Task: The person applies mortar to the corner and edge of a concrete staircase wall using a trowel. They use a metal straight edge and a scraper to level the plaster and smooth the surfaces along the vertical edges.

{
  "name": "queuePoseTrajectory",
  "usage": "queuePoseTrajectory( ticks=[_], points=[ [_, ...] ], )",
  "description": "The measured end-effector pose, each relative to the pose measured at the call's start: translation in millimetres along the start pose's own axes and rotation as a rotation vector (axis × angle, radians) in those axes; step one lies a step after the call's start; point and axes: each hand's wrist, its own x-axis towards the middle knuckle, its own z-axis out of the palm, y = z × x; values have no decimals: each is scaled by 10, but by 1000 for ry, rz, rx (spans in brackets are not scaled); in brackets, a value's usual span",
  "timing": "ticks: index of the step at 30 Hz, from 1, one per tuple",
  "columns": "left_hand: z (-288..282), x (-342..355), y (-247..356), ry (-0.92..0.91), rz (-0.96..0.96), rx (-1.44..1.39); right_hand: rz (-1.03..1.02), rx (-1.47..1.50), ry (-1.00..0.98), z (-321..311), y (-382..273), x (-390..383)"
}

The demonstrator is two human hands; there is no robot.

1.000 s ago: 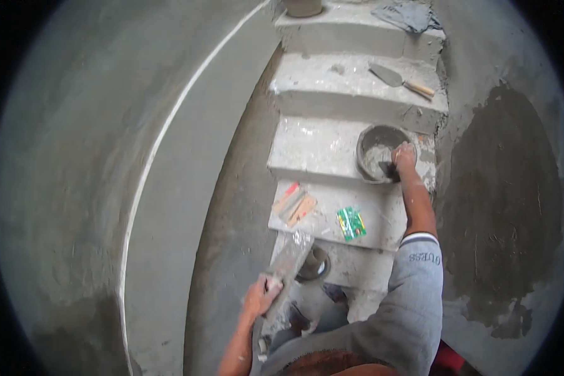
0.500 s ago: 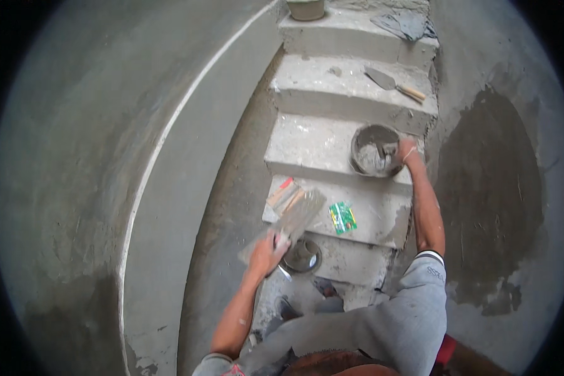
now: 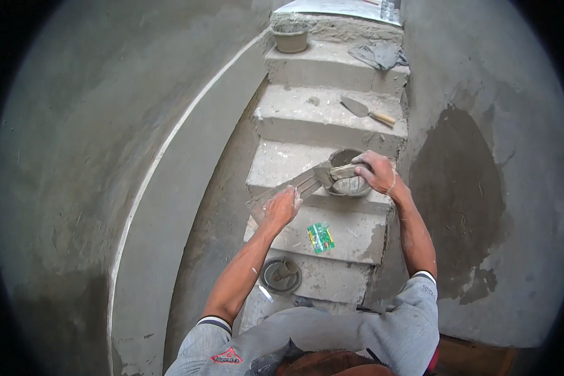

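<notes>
We see the left hand (image 3: pixel 282 208) closed round a long flat float (image 3: pixel 272 202), its blade running to both sides of that hand. The right hand (image 3: pixel 376 173) grips a small scraper (image 3: pixel 323 175), its blade meeting the float's end, between both hands. Just left of and partly under the right hand we have a dark round bucket (image 3: pixel 343 156) on a step; pale grey paste (image 3: pixel 352 186) shows inside, the rest hidden by hand and tools. Nearer the body than the left hand, a low round tub (image 3: pixel 267 277) holds a small cup-like piece (image 3: pixel 285 271). Well beyond both hands, a grey pot (image 3: pixel 291 42) stands on an upper step; we can't tell its contents. Beyond the right hand lies a wooden-handled trowel (image 3: pixel 357 108); between the forearms, a green packet (image 3: pixel 320 238) lies flat.
</notes>
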Motion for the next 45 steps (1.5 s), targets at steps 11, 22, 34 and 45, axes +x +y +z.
queuePoseTrajectory(
  ticks=[11, 22, 34, 45],
  points=[
    [31, 245, 275, 35, 80, -28, 170, -148, 3, -20, 832, 118],
    [284, 179, 57, -1, 4, -1, 172, -167, 96, 648, 1289, 38],
    [393, -297, -387, 125, -96, -306, 946, 604, 555, 872, 2132, -858],
    [367, -732, -632, -188, -511, -1647, 713, 1546, 678, 931, 394, -1225]
  ],
)
